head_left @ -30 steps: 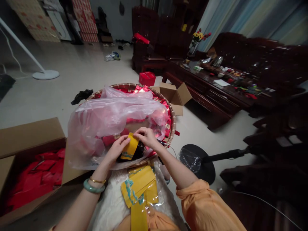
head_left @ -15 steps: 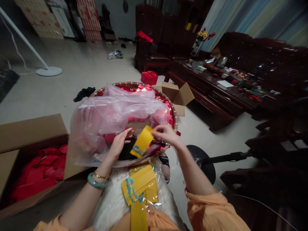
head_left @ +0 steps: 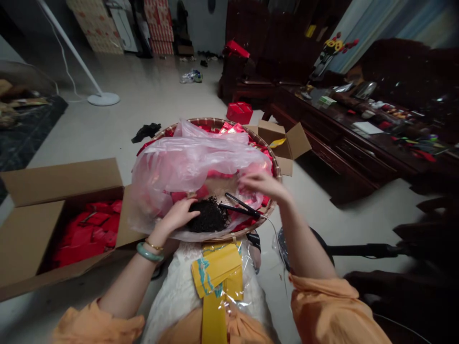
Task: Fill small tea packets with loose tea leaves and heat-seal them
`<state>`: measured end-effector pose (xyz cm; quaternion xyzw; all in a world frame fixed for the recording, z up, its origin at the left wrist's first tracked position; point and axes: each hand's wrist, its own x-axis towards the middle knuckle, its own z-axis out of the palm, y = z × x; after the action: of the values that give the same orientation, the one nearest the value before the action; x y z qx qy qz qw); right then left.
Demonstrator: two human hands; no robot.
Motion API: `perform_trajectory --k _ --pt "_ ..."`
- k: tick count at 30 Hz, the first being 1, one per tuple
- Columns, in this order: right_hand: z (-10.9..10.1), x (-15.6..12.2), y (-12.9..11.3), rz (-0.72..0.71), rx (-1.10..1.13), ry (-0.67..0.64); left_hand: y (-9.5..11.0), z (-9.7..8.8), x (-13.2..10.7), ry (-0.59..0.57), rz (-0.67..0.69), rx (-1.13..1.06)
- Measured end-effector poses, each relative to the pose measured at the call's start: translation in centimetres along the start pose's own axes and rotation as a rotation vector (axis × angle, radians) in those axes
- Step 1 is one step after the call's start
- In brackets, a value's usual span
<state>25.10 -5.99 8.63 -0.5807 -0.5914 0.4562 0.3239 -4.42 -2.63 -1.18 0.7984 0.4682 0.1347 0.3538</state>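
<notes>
The yellow sachets (head_left: 215, 272) carry a teal pattern. The tea leaves (head_left: 208, 216) are black. The packets (head_left: 86, 234) in the brown cardboard box (head_left: 53, 181) are red. The sleeves (head_left: 322, 310) are orange; the bangle (head_left: 148, 252) is pale green.

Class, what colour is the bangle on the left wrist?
The bangle is pale green, and it shows best in the head view.

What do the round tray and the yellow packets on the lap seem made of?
The round tray looks like woven bamboo, matte tan, with interlaced strips on its rim. The yellow packets seem smooth coated paper, though their shine may come from the clear plastic over them.
</notes>
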Motion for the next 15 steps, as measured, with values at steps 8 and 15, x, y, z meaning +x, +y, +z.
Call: perform_trajectory --k 8,15 --pt "10.3 -0.4 4.1 -0.059 -0.612 -0.232 0.6 1.6 -1.3 -0.154 -0.047 0.371" --pt "11.1 -6.5 3.4 -0.052 -0.449 -0.566 0.4 2.0 -1.0 -0.119 0.043 0.352"
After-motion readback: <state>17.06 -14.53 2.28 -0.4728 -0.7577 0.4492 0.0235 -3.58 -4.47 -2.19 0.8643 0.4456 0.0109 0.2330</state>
